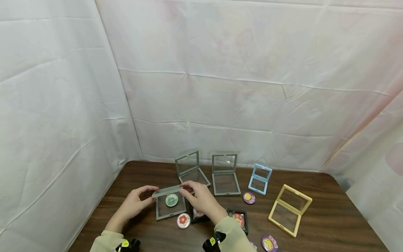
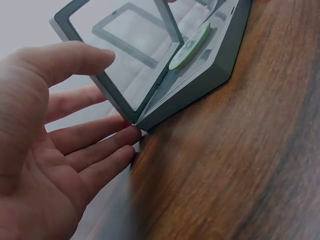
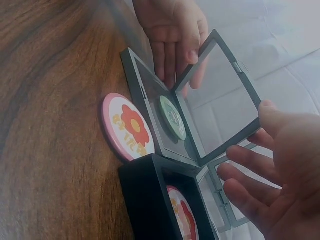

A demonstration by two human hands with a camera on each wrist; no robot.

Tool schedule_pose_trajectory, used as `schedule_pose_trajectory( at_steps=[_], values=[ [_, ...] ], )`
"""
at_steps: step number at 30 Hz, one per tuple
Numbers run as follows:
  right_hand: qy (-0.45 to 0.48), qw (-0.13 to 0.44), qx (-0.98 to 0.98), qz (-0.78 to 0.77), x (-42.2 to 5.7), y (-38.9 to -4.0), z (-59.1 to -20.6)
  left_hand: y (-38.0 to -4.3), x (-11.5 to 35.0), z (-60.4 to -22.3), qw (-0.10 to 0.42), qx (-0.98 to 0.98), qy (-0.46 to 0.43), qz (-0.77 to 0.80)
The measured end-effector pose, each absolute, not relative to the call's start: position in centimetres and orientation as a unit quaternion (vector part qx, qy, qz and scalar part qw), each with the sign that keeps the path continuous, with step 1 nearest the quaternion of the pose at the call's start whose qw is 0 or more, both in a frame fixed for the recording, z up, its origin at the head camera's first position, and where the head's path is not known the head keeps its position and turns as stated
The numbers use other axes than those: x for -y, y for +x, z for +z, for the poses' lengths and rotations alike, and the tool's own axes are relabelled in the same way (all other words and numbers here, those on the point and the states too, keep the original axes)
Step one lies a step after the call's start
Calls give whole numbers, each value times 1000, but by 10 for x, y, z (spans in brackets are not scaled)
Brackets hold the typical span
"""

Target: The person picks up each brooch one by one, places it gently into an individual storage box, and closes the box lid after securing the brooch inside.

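Note:
A grey display case [image 1: 170, 216] with clear film panels lies open on the table, its hinged lid [image 3: 240, 132] tilted up. On its lower film sits a round green badge [image 1: 171, 200]. My left hand [image 1: 133, 204] pinches the lid's left edge between thumb and forefinger, other fingertips near the hinge. At the opposite edge my right hand [image 1: 201, 200] holds the lid, thumb on the frame and fingers behind it. A pink-rimmed flower badge [image 1: 183, 221] lies just in front. Beside the case stands a black case [image 3: 145, 195] with another flower badge inside, partly hidden under my right hand.
Two open grey cases [image 1: 226, 184], a small blue one [image 1: 258, 189] and a yellow one [image 1: 283, 229] stand farther back and right. Purple badges [image 1: 249, 197] and a black case with a red badge [image 1: 238, 219] lie right of my hands. White cloth [image 1: 220, 105] hangs behind.

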State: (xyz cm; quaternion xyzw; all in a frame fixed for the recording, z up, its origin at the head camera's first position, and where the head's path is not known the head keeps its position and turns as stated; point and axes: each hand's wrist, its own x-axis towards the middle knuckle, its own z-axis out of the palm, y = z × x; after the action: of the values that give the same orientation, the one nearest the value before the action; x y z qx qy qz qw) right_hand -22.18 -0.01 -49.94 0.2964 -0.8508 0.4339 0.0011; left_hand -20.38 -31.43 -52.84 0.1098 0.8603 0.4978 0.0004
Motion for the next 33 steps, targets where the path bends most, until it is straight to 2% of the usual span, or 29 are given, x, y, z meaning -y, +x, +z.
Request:
schedule_pose_trajectory(
  at_steps=[7,19,33],
  values=[
    [305,-2,851,428,-3,-223,-503,-200,320,-521,39,-863,152,481],
    [331,1,863,382,-10,-222,-505,-198,315,-515,75,-872,145,462],
    [340,-21,876,340,-13,-220,-507,-198,315,-518,72,-885,156,432]
  ],
)
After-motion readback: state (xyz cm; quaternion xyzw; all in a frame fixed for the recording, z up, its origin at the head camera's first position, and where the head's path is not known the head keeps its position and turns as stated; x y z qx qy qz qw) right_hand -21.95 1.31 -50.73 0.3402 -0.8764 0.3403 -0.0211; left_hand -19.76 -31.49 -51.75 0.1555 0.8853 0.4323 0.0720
